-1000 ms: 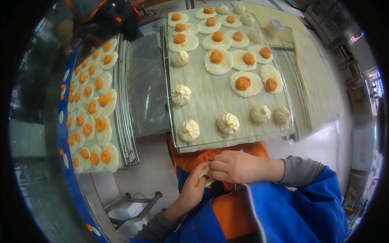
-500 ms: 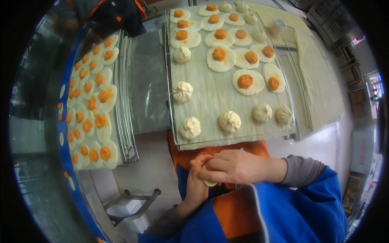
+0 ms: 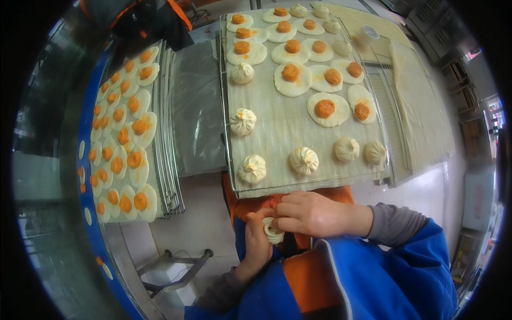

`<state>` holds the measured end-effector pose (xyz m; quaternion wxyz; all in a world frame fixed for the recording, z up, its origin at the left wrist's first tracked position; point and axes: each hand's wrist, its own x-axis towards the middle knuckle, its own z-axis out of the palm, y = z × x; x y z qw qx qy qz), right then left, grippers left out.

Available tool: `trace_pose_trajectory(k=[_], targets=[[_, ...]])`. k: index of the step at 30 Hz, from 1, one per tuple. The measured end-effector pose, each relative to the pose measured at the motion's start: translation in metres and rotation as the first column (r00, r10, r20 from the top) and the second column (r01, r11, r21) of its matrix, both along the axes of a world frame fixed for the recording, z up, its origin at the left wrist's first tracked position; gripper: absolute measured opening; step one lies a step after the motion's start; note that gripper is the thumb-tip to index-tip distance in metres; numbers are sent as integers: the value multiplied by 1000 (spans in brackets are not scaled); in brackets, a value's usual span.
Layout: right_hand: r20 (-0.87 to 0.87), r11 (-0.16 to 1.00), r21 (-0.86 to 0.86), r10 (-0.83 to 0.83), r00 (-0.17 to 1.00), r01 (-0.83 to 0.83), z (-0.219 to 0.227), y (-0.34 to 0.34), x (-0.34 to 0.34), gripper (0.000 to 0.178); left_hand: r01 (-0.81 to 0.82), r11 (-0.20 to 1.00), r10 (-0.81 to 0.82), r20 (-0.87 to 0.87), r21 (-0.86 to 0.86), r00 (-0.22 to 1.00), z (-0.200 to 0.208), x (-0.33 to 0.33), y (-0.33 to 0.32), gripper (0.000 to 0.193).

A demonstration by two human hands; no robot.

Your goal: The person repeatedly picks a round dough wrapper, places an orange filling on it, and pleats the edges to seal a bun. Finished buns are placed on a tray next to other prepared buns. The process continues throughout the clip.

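Observation:
Just off the near edge of a mat-lined tray (image 3: pixel 277 125), a pale steamed bun (image 3: pixel 273 232) with folds round its rim is held between my hands. My left hand (image 3: pixel 257 240) cups it from the left, thumb up along its side. Fingers of my right hand (image 3: pixel 306 214) pinch the dough edge from the right and partly cover it. On the tray stand pleated buns, among them one at the near left corner (image 3: pixel 252 169) and one at the near middle (image 3: pixel 304 160). Flat dough rounds with orange filling (image 3: pixel 325 109) lie toward the back and right.
At left, another tray (image 3: pixel 160 160) on a stack carries many filled dough rounds, beside a blue-edged conveyor (image 3: pixel 88 181). Between the trays lies a plastic-covered surface (image 3: pixel 197 106). Draped cloth (image 3: pixel 421 101) and a clear cup (image 3: pixel 367 34) are at right. A person (image 3: pixel 152 24) stands at the back left.
The bun between my hands now shows more of its folded rim. My right hand has shifted slightly up, and the fingers sit differently on the dough. Pieces on the conveyor have moved toward me.

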<state>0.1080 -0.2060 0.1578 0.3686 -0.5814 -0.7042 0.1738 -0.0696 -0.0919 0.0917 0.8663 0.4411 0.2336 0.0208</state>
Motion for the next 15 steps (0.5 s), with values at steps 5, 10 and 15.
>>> trace_pose_trajectory(k=[5, 10, 15], targets=[[15, 998, 39, -40, 999, 39, 2, 1, 1, 23, -26, 999, 26, 44, 18, 999, 4, 0, 2, 86], [-14, 999, 45, -8, 1000, 9, 3, 1, 2, 24, 40, 997, -35, -81, 59, 996, 11, 2, 5, 91], [127, 987, 155, 21, 992, -41, 3, 3, 2, 22, 32, 999, -31, 69, -11, 997, 17, 2, 5, 88]])
